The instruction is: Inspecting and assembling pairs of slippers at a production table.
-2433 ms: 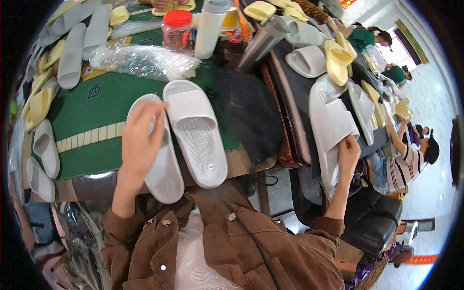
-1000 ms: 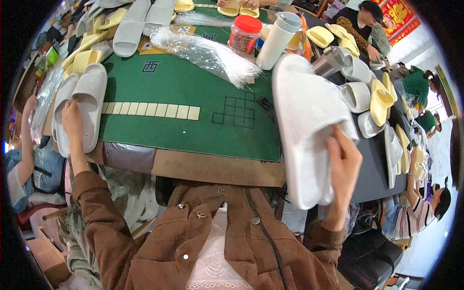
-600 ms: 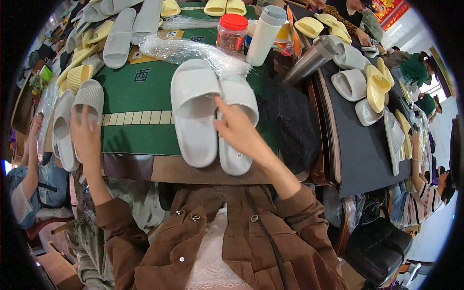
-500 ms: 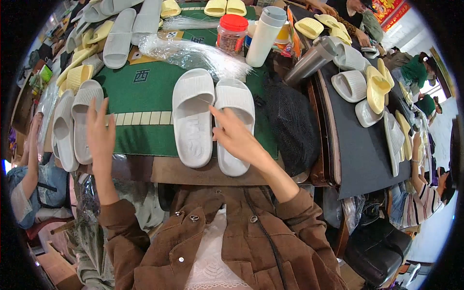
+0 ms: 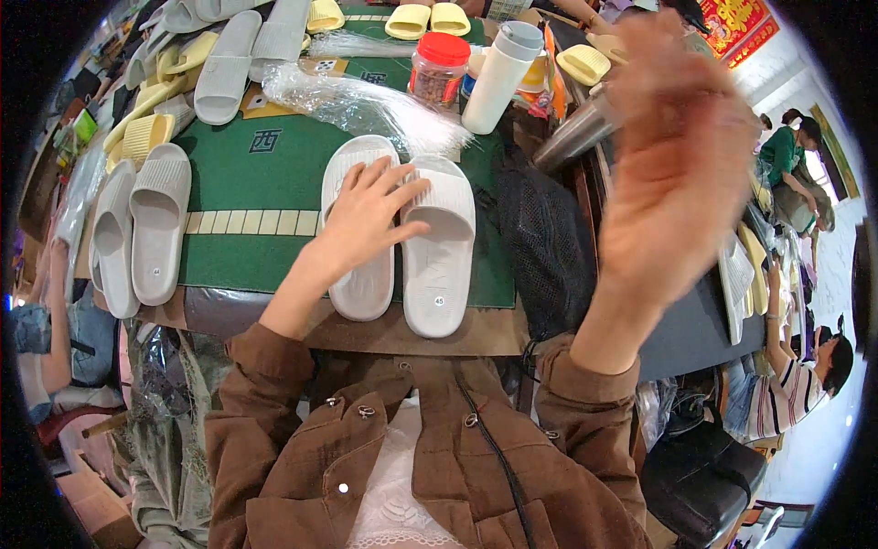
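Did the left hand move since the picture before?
Yes: the left hand went right, from the left end of the cream tile row over to the middle slippers.

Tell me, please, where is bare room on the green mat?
Bare: the green mat above and below the pale tile row, between the left slipper pair and the middle pair. Crowded: the far-left corner, with piled slippers, and beyond the middle pair, with plastic wrap, red-lidded jar and white bottle.

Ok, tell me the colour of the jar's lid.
The lid is red; the head view shows it best.
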### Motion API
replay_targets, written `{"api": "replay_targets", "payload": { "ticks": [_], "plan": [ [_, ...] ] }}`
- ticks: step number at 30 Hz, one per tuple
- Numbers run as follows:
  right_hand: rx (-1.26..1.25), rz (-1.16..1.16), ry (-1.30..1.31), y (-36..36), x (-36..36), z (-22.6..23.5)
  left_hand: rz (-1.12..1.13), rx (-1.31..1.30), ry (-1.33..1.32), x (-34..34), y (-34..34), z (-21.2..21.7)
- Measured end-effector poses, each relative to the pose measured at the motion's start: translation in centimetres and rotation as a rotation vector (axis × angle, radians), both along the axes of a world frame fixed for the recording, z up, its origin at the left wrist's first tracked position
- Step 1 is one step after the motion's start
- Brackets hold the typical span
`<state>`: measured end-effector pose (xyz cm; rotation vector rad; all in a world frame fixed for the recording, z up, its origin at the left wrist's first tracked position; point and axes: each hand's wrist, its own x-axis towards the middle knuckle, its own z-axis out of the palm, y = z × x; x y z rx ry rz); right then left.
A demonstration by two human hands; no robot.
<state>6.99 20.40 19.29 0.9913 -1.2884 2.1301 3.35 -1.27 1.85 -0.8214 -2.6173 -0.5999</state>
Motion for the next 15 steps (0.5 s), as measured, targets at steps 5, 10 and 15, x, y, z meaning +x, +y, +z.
{"api": "replay_targets", "payload": {
  "ticks": [5, 10, 15],
  "plan": [
    [-0.336, -0.309, 0.113, -1.1, -1.7, 2.3, 0.040, -0.042, 0.063, 1.0, 0.3, -0.8],
    [-0.143, -0.149, -0.546, -1.9, -7.6, -11.8, 0.111, -0.021, 0.133, 4.2, 0.8, -1.8],
    [0.351, -0.293, -0.784, -2.5, -11.2, -22.6, 0.193, 0.026, 0.147, 6.8, 2.3, -1.6]
  ]
}}
